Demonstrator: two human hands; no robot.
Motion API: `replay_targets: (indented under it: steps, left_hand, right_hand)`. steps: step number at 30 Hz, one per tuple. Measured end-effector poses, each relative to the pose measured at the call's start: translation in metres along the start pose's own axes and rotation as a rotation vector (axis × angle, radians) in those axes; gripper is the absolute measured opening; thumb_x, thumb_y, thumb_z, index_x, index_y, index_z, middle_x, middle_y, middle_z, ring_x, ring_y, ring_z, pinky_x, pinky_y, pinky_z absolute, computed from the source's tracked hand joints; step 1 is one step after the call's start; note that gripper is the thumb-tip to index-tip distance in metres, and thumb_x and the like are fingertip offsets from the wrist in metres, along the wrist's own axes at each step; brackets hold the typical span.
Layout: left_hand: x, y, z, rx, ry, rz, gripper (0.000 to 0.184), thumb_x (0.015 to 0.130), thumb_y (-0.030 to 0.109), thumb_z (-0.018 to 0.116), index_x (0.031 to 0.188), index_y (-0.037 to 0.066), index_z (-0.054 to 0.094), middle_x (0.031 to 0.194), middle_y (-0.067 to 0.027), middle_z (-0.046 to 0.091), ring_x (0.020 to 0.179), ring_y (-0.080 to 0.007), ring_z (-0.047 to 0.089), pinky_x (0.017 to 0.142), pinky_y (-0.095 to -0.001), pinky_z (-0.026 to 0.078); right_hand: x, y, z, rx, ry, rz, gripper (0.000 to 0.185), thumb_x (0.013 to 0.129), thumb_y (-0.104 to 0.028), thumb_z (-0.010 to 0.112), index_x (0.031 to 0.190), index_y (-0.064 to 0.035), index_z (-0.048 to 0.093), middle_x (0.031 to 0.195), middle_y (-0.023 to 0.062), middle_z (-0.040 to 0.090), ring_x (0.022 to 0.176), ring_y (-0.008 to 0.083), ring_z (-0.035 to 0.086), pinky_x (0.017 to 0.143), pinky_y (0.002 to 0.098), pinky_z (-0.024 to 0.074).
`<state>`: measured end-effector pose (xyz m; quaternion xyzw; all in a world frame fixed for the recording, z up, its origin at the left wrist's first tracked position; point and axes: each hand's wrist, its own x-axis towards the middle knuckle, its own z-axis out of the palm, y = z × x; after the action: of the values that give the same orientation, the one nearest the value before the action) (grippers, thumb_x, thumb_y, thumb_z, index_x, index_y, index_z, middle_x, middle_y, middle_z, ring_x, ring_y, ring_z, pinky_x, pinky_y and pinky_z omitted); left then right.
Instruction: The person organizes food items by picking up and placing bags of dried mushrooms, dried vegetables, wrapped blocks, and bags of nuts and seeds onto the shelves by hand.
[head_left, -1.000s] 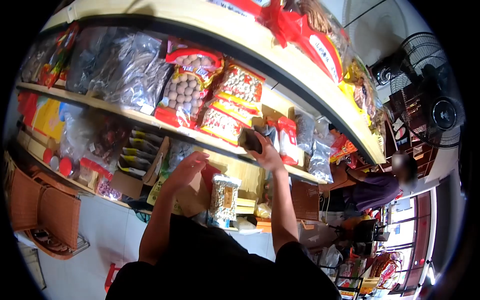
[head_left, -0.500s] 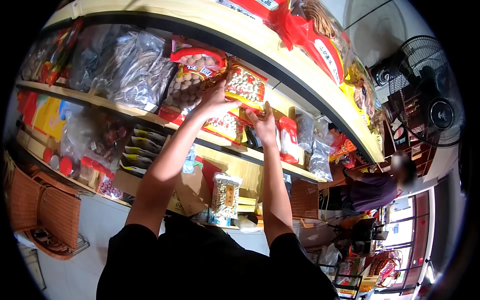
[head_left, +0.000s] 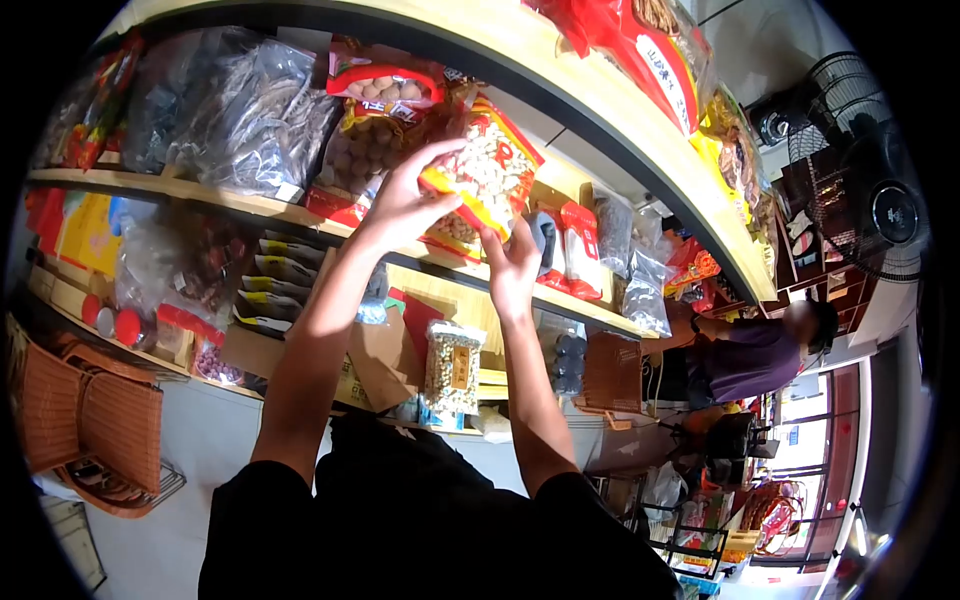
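Observation:
A red and yellow printed bag of pale nut-like pieces [head_left: 492,160] is tilted in front of the upper shelf. My left hand [head_left: 408,200] grips its left side, thumb along the lower yellow edge. At its bottom right corner, my right hand [head_left: 513,265] is closed on the edge, fingertips partly hidden. Another similar bag [head_left: 450,238] lies just beneath, partly covered by the held one. Left of my left hand stands a bag of round brown pieces [head_left: 355,155], with a red-topped bag [head_left: 385,85] above it. Near my right fingers are a grey-blue item [head_left: 544,240] and a red and white packet [head_left: 580,250].
Large clear bags of dried goods [head_left: 255,120] fill the shelf's left. An upper wooden shelf edge [head_left: 590,110] curves close above my hands. Below stands a clear jar of pale pieces [head_left: 453,370]. Wicker chair [head_left: 110,420], black fan [head_left: 870,190] and another person [head_left: 750,360] are around.
The held bag has tipped more upright and turned, its front facing me more. Both hands have shifted slightly left and down with it. The view has moved a little.

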<state>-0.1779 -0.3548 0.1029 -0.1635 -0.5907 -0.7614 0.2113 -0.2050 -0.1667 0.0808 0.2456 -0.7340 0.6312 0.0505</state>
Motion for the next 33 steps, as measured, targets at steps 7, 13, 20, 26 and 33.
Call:
replay_targets:
  steps: [7,13,20,26,33]
  left_hand:
    - [-0.099,0.022,0.036,-0.041,-0.010,0.049,0.055,0.076,-0.015,0.045,0.131,-0.006,0.047,0.132,-0.0176,0.053,0.124,-0.0226,0.050,0.106,-0.0337,0.037]
    - [-0.182,0.012,0.041,-0.008,0.008,-0.088,0.055,0.078,-0.020,0.045,0.132,-0.006,0.045,0.133,-0.0199,0.050,0.125,-0.0265,0.048,0.106,-0.0372,0.038]
    - [-0.229,0.022,0.011,-0.217,0.104,-0.370,0.093,0.072,0.020,0.077,0.146,0.009,0.022,0.142,-0.0134,0.036,0.128,-0.0265,0.041,0.102,-0.0410,0.040]
    - [-0.272,-0.036,-0.013,0.007,0.097,-0.862,0.064,0.075,0.019,0.077,0.128,0.004,0.047,0.122,-0.0110,0.057,0.111,-0.0196,0.055,0.093,-0.0345,0.046]
    - [-0.331,-0.101,-0.002,-0.326,0.515,-0.992,0.038,0.085,0.016,0.069,0.116,-0.001,0.057,0.105,-0.0102,0.066,0.090,-0.0169,0.065,0.077,-0.0293,0.053]
  right_hand:
    - [-0.066,-0.003,-0.002,0.989,-0.087,0.291,0.064,0.088,-0.019,0.060,0.141,-0.0238,0.024,0.136,0.0110,0.043,0.125,0.0282,0.044,0.098,0.0491,0.0423]
    - [-0.124,0.040,-0.010,1.035,-0.205,0.497,0.081,0.074,-0.006,0.071,0.141,-0.0049,0.026,0.131,0.0115,0.049,0.120,0.0265,0.049,0.101,0.0412,0.0408]
    - [-0.161,0.039,-0.007,0.628,-0.447,0.645,0.072,0.068,0.001,0.078,0.130,-0.0024,0.041,0.119,0.0094,0.058,0.109,0.0198,0.056,0.094,0.0343,0.0471]
    - [-0.200,0.055,0.021,0.424,-0.570,0.587,0.062,0.072,-0.009,0.080,0.124,0.0006,0.048,0.119,0.0114,0.057,0.109,0.0218,0.056,0.095,0.0348,0.0462]
    - [-0.236,0.138,0.033,0.171,-0.726,0.664,0.072,0.077,-0.015,0.077,0.134,0.0016,0.036,0.117,0.0127,0.059,0.105,0.0190,0.058,0.091,0.0327,0.0493]
